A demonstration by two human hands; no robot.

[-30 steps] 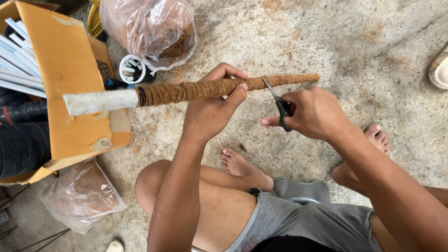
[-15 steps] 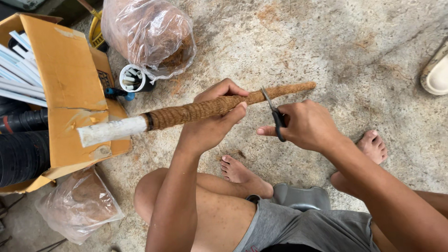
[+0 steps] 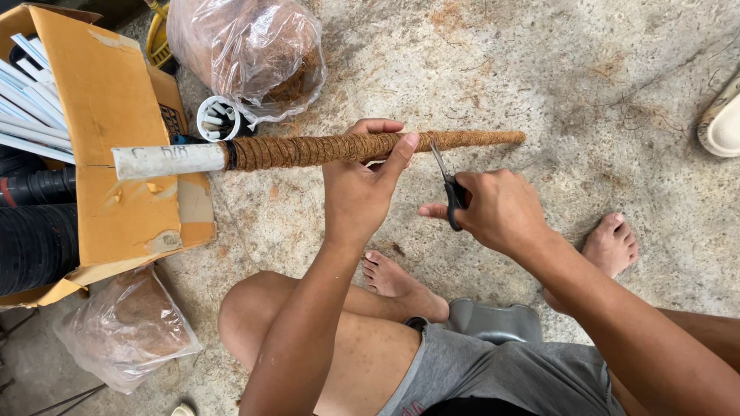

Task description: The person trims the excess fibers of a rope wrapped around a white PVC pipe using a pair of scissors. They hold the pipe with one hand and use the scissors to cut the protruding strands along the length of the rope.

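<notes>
Scissors at a coir-wrapped pole — trimming near the grip.

Left hand point(image 3: 361, 192) is closed around the coir-wrapped pipe point(image 3: 324, 149), holding it level above the concrete floor point(image 3: 555, 69), bare white end over the cardboard box point(image 3: 116, 154). Right hand point(image 3: 499, 209) is closed on the scissors point(image 3: 447, 183), blades slightly parted and pointing up at the pole just right of the left fingertips. To do it well, I'd say: keep the pole steady, snip close to the wrap — mind the left fingers beside the blades.
</notes>
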